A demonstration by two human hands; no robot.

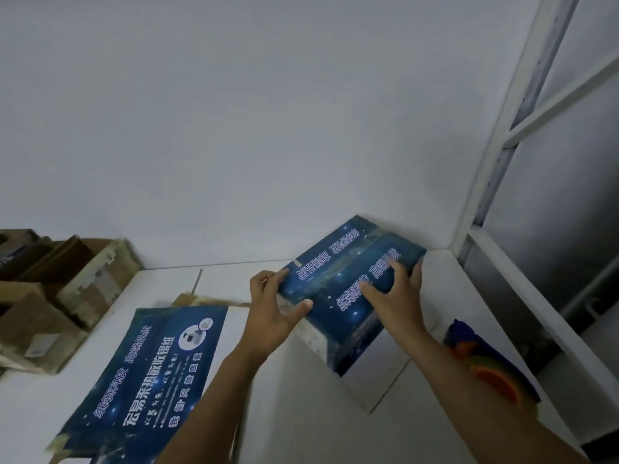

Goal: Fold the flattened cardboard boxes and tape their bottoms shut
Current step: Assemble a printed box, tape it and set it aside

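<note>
Erected box [351, 279] dark blue, star-speckled, white lettering, flattened box [147, 373] same starry blue print with white and pale yellow characters, white worktop [301, 413], brown cardboard boxes [50, 296], blue-and-orange tape dispenser [492, 370], pale grey wall [234, 128]

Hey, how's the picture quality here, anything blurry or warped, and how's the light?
Head view: dim, bluish light, no glare; print on the folded box and the flattened box is smeared; the tape dispenser and brown cartons near the edges are soft; the wide-angle lens slants the metal frame.
</note>
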